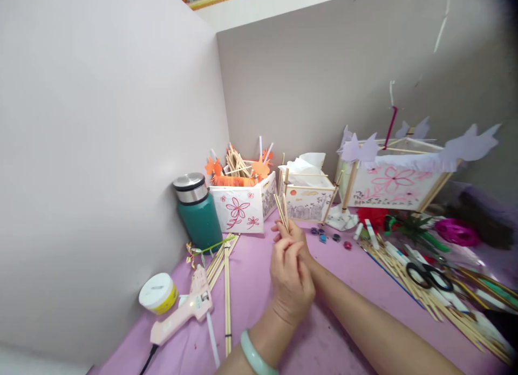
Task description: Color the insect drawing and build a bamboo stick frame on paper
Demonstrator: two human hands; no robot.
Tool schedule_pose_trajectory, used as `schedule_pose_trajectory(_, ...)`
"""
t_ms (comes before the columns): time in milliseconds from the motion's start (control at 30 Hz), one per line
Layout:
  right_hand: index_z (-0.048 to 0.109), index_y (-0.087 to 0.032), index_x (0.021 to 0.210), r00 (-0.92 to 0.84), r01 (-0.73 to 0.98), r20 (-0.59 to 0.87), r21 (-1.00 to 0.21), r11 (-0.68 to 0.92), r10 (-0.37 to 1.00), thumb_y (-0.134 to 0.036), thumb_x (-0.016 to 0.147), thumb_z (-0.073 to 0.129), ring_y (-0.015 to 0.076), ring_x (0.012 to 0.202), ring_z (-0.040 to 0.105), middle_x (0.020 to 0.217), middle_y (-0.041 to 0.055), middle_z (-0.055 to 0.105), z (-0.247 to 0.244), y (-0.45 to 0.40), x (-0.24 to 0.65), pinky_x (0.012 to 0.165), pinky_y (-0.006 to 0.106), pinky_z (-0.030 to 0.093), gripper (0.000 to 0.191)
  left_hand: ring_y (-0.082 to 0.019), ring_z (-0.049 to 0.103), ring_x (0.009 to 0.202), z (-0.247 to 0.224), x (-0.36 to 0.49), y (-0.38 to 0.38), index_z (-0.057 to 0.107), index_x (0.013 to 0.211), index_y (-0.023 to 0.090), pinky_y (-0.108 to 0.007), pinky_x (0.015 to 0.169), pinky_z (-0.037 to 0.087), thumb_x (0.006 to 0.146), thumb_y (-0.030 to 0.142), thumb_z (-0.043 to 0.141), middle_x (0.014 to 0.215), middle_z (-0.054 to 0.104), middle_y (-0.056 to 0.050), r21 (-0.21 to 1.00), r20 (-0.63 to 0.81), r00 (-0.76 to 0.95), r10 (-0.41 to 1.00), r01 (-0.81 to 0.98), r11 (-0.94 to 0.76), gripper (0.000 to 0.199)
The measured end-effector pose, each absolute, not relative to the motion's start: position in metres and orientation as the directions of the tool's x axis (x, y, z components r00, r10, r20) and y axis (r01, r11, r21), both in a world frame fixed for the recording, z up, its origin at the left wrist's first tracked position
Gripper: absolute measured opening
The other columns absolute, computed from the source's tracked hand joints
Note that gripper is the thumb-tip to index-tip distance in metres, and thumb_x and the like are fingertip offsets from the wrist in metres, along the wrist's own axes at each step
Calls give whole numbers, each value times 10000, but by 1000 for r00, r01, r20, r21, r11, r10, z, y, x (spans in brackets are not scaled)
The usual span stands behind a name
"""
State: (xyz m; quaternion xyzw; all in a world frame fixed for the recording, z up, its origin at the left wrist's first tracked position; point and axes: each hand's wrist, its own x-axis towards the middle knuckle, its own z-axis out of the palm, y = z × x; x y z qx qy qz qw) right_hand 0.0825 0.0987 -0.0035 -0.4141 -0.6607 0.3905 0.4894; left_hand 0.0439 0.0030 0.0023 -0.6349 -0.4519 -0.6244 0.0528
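Two or more thin wooden sticks (pixel 282 210) stick up from my right hand (pixel 298 236), whose fingers are wrapped round their lower part. My left hand (pixel 290 278), with a pale green bangle (pixel 257 354) on the wrist, is nearer to me, its fingers curled against the right hand and the lower ends of the sticks. Whether the left fingers pinch anything is hidden. Just behind the hands stands a stick-framed paper box (pixel 309 203) with grey drawings.
At left are a pink glue gun (pixel 184 310), bundled sticks (pixel 227 299), a round tub (pixel 158 293) and a green bottle (pixel 200 221). Paper lanterns (pixel 238 210) stand along the back. Scissors (pixel 429 275), markers and loose sticks (pixel 421 297) lie at right on the purple table (pixel 251 278).
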Motion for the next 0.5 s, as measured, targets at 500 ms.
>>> schedule_pose_trajectory(500,657,-204,922,-487,263,349,-815,516,800,-312,862,469,186,709,609,797,35,688,4,42,123,655,284,446,225,-229,650,840,1,30,25,641,857,132,-342,779,498,865,453,440,836,683,-99,975,218,-460,861,68,-210,379)
